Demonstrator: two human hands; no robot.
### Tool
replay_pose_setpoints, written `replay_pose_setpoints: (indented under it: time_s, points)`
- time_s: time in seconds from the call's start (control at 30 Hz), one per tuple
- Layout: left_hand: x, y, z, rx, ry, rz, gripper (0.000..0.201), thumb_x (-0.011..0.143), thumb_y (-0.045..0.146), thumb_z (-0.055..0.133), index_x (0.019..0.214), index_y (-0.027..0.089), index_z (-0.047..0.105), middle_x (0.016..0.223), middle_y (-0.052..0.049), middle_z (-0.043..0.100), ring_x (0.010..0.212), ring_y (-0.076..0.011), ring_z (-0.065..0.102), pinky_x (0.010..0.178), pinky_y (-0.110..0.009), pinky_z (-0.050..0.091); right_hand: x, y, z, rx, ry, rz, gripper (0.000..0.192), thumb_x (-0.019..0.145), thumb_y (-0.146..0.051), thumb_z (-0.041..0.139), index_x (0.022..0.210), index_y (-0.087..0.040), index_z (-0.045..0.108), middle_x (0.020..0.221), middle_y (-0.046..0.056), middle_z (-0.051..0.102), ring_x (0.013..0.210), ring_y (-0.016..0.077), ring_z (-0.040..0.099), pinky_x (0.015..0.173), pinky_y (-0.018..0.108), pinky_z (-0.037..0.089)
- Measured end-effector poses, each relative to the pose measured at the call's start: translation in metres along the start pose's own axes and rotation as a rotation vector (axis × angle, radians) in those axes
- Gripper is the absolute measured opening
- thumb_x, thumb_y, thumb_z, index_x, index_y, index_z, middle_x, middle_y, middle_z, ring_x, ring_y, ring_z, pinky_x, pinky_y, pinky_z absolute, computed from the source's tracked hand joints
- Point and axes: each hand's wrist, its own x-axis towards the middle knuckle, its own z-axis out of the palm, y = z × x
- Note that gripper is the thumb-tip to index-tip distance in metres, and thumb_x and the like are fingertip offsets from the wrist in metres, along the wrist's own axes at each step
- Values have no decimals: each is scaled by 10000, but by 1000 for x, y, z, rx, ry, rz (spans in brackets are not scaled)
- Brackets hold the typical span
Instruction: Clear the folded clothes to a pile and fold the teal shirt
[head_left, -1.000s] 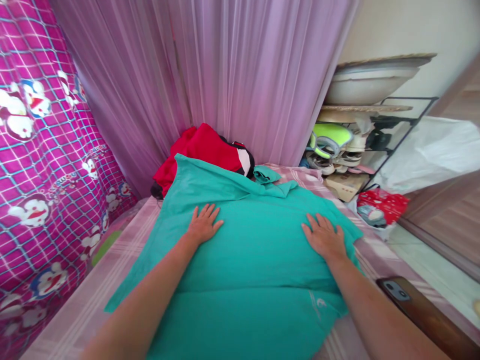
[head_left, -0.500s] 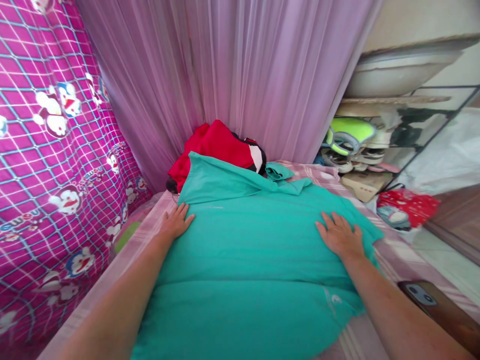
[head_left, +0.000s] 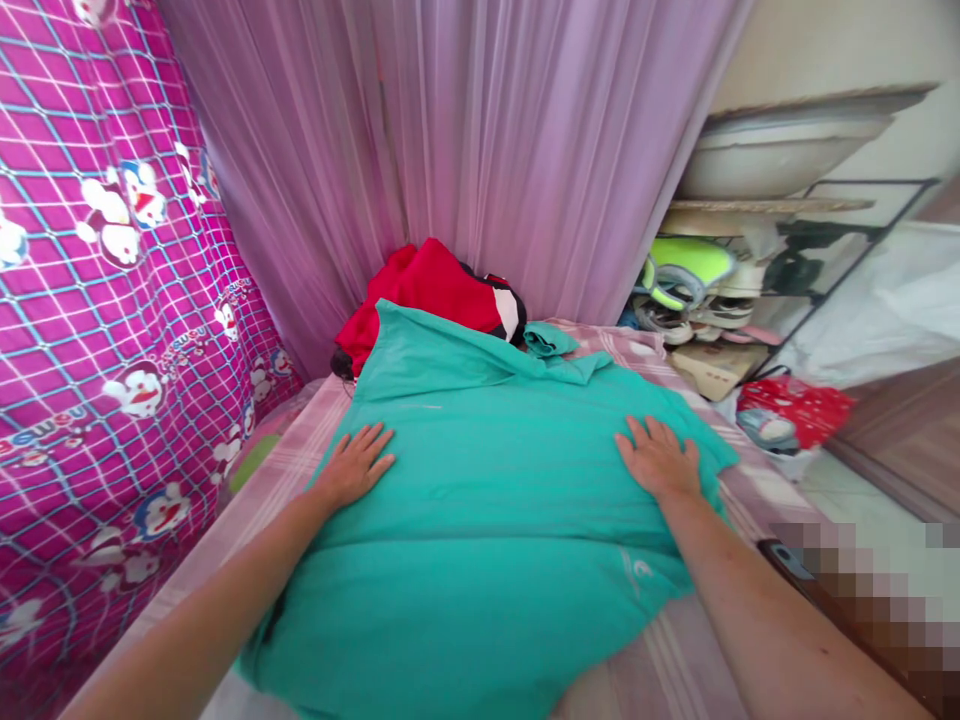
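Observation:
A teal shirt (head_left: 495,480) lies spread flat on a bed with a pink plaid sheet (head_left: 679,660). My left hand (head_left: 352,466) rests palm down on the shirt's left edge, fingers spread. Palm down as well, my right hand (head_left: 660,458) presses on the shirt's right side near its sleeve. Neither hand grips anything. A small white logo (head_left: 639,570) shows on the shirt near my right forearm.
A red garment with black and white parts (head_left: 435,290) is piled behind the shirt against a purple curtain (head_left: 465,150). A magenta cartoon-print cloth (head_left: 97,300) hangs on the left. At right stands a rack with shoes (head_left: 697,290) and a red bag (head_left: 795,415).
My left hand slid outward from the shirt's middle to its left edge, then slightly back in. My right hand stayed flat on the right side. The view shifted a little.

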Motion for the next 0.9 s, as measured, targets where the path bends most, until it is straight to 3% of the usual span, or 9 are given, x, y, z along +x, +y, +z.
replay_pose_setpoints:
  time_s: [0.13,0.33,0.43,0.5,0.57,0.7,0.77,0.9]
  points:
    - [1,-15,3,12,33,-14,611,981,555,268,1537,306,314,1617,-46,276,1488,-266,256,1192,-509,203,0,0,1,-19,-3,-1,572,994,-464,239,1513,-262,368,1555,122,371,1405,289,323,1114,583,261]
    - [2,-10,3,33,64,-24,616,978,558,270,1534,297,325,1615,-43,286,1487,-265,259,1192,-509,206,-1,-2,-7,-1,-31,19,596,1004,-481,194,1521,-236,360,1574,128,348,1429,284,303,1137,574,231]
    - [1,-7,0,39,46,-37,629,977,558,264,1536,275,326,1616,-51,286,1492,-267,246,1194,-511,204,-7,-18,-23,45,-119,100,619,1007,-474,167,1539,-202,327,1604,133,290,1467,290,250,1153,568,204]
    - [1,-6,-2,42,38,-42,634,976,559,265,1536,269,326,1616,-53,286,1492,-267,244,1195,-509,202,-19,-43,-36,96,-196,125,638,1000,-489,182,1554,-192,294,1623,138,239,1485,308,208,1153,576,198]
    - [2,-6,-2,40,47,-38,631,974,559,267,1534,274,330,1614,-53,291,1489,-266,252,1191,-507,212,-40,-77,-49,173,-263,13,664,990,-540,189,1569,-221,252,1639,123,198,1495,305,181,1160,570,189]
    - [3,-7,-2,33,62,-27,621,975,546,269,1529,275,341,1607,-59,309,1483,-270,268,1181,-516,233,-91,-130,-62,274,-363,-486,682,965,-635,200,1552,-301,297,1651,57,165,1511,287,123,1187,572,86]
    - [4,-8,-2,33,49,-33,623,975,537,267,1530,264,340,1607,-65,306,1484,-273,265,1180,-518,233,-104,-128,-61,241,-392,-536,686,961,-642,223,1549,-297,306,1651,65,158,1511,286,124,1183,588,69]
    - [5,-10,-1,40,59,-30,627,972,525,265,1529,250,345,1605,-66,315,1483,-268,269,1181,-503,237,-98,-65,-47,129,-324,-258,646,982,-583,214,1558,-296,272,1651,65,170,1506,271,150,1175,597,115]
